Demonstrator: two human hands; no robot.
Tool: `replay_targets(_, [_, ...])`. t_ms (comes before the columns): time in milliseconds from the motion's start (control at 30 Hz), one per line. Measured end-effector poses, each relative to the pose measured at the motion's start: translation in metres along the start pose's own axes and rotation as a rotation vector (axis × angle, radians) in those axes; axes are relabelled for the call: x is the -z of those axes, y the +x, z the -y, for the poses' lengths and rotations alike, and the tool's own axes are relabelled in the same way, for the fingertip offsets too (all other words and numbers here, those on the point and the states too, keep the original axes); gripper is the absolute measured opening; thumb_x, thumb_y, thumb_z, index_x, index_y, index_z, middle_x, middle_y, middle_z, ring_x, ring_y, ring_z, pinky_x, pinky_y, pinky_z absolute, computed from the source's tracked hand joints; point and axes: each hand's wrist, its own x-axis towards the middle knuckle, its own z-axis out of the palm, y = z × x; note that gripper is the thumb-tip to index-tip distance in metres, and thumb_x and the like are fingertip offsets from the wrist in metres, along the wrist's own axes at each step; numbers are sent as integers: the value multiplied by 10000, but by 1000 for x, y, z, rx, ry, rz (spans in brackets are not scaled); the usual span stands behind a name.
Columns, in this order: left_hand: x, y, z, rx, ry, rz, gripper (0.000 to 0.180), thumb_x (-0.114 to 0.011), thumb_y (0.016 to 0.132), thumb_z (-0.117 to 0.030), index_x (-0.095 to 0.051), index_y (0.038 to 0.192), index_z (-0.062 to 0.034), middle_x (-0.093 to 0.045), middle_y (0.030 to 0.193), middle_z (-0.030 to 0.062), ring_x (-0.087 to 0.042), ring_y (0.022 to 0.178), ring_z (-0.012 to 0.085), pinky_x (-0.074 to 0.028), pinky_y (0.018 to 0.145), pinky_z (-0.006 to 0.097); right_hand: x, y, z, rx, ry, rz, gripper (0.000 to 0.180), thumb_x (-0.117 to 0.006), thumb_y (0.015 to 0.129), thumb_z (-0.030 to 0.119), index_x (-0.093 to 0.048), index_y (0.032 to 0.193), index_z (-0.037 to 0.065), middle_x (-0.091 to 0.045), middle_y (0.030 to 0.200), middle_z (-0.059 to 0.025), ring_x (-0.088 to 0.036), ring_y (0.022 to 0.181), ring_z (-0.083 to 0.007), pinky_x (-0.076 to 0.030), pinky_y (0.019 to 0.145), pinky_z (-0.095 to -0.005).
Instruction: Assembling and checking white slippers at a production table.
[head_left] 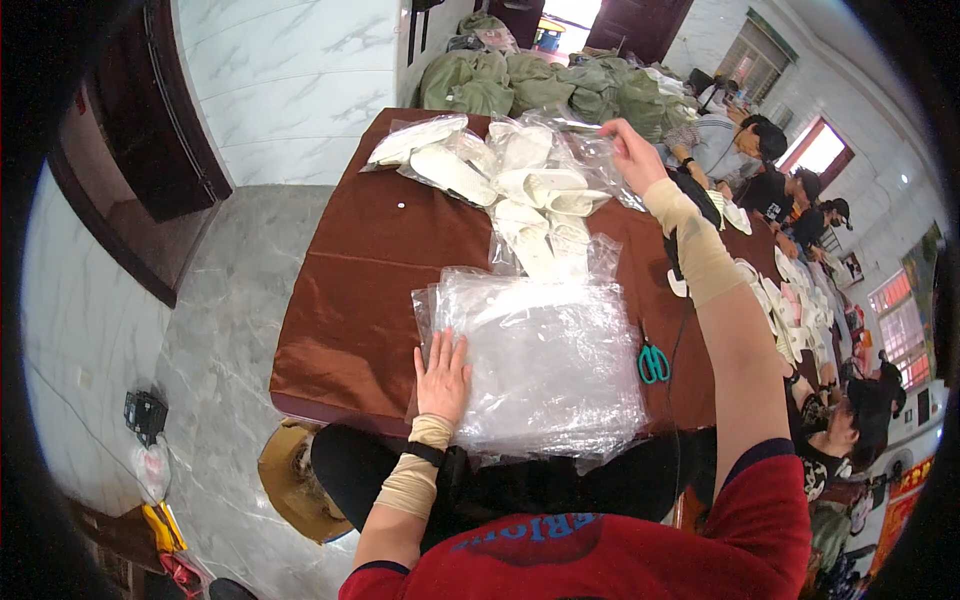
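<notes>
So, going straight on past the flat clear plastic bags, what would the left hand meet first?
The left hand would probably meet a white slipper in clear plastic, though depth is unclear.

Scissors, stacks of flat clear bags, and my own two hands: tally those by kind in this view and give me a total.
Teal-handled scissors: 1
Stack of flat clear bags: 1
Your hands, left hand and right hand: 2
Total: 4

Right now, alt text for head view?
A person's left hand lies flat on a stack of clear bags; the right hand is outstretched beside bagged white shoes on a brown-covered table. Teal-handled scissors lie right of the stack.
</notes>
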Motion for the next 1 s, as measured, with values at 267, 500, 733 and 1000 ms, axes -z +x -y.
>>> replay_targets(267, [-8,3,-1,-16,30,-44,516,-535,888,-254,-428,1374,-115,-354,1472,109,-270,1393,261,-157,1123,542,46,44,78,383,-229,-160,218,-568,841,120,-621,1051,96,-593,798,-61,-560,720,-176,-456,678,-302])
replay_targets(500, [-12,0,0,-31,49,-27,531,-539,884,-261,-420,1381,-116,-355,1472,108,-262,1397,257,-156,1125,540,112,24,90,258,-314,-296,182,-590,828,219,-635,944,87,-590,698,-50,-555,643,-160,-446,637,-301])
replay_targets(733, [-16,2,2,-58,119,25,526,-488,860,-198,-434,1373,-93,-391,1444,105,-288,1375,284,-134,1131,541,69,-146,-14,-106,30,-136,157,-627,814,129,-604,969,125,-521,652,-56,-493,597,-96,-410,549,-274])
replay_targets(1000, [-23,0,12,-116,26,-47,583,-404,799,-75,-416,1380,-51,-267,1524,48,-180,1430,243,-92,1151,521,55,-277,-81,-633,505,179,107,-540,901,124,-591,988,88,-567,738,36,-530,695,-63,-425,645,-215])
